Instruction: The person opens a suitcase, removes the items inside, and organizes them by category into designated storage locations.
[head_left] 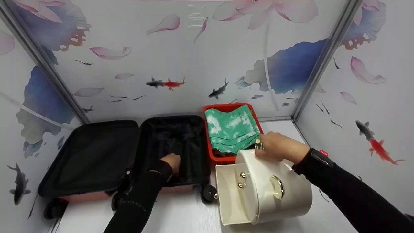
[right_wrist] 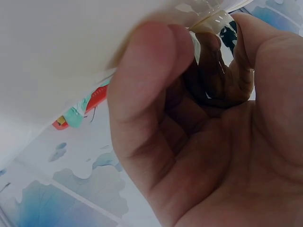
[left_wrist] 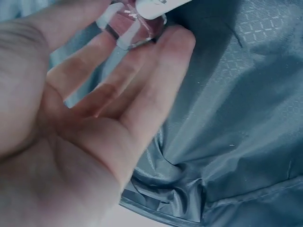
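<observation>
My left hand (head_left: 172,162) reaches down into the right half of the open suitcase (head_left: 193,155). In the left wrist view its thumb and fingertips pinch a small clear faceted bottle (left_wrist: 131,26) with dark pink contents and a white cap (left_wrist: 158,6), above the dark lining (left_wrist: 246,118). My right hand (head_left: 275,146) is at the upper edge of a cream storage box (head_left: 284,194), fingers curled round a shiny gold handle (right_wrist: 229,71). The box's drawer (head_left: 231,194) is pulled out to the left, and gold knobs (head_left: 241,185) show on its front.
A red basket (head_left: 226,159) with a folded green-and-white cloth (head_left: 231,127) stands behind the box. The suitcase's other half (head_left: 93,158) lies open at left. Suitcase wheels (head_left: 208,193) stick out near the drawer. Printed panels (head_left: 194,58) enclose the white table (head_left: 184,213).
</observation>
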`<control>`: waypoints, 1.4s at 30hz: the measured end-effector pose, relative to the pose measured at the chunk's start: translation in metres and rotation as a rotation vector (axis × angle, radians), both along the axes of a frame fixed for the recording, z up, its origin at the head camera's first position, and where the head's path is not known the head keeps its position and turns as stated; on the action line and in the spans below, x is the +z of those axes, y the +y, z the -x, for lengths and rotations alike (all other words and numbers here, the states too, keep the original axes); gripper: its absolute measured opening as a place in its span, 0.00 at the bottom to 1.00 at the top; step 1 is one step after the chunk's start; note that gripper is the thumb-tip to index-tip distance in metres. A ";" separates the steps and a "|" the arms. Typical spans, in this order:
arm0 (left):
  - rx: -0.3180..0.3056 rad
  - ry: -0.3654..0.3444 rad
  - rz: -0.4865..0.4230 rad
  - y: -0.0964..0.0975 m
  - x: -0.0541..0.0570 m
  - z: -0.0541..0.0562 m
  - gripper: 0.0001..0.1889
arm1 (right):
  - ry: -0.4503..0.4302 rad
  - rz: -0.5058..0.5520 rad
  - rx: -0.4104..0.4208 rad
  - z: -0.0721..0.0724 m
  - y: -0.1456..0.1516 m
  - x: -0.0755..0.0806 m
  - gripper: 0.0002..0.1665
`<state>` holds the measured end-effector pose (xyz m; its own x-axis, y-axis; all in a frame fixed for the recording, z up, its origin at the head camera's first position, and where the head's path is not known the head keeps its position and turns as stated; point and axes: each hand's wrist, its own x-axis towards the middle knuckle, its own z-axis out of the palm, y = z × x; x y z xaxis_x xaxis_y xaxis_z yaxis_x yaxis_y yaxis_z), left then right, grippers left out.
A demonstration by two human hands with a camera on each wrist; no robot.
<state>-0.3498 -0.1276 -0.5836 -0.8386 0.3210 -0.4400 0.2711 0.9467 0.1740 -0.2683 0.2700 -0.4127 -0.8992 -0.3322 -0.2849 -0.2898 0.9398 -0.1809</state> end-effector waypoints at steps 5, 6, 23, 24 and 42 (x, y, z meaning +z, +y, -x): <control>0.022 0.010 -0.058 -0.003 -0.005 0.008 0.12 | -0.018 0.014 -0.006 0.001 0.000 -0.001 0.17; 0.020 0.037 -0.089 -0.004 -0.005 0.008 0.12 | -0.023 0.015 -0.008 0.001 0.000 -0.001 0.17; -0.283 0.452 -0.497 0.074 0.066 -0.070 0.09 | -0.020 0.049 -0.008 0.000 -0.001 0.000 0.16; -0.307 0.445 -0.517 0.079 0.066 -0.077 0.10 | -0.019 0.049 -0.010 0.000 -0.001 0.000 0.16; -0.389 0.613 -0.394 0.147 -0.006 -0.129 0.08 | -0.022 0.051 -0.021 0.000 0.000 0.000 0.17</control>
<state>-0.2204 0.0194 -0.5900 -0.6905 0.6730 0.2651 0.7216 0.6662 0.1885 -0.2684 0.2695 -0.4125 -0.8999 -0.3280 -0.2874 -0.2656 0.9349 -0.2352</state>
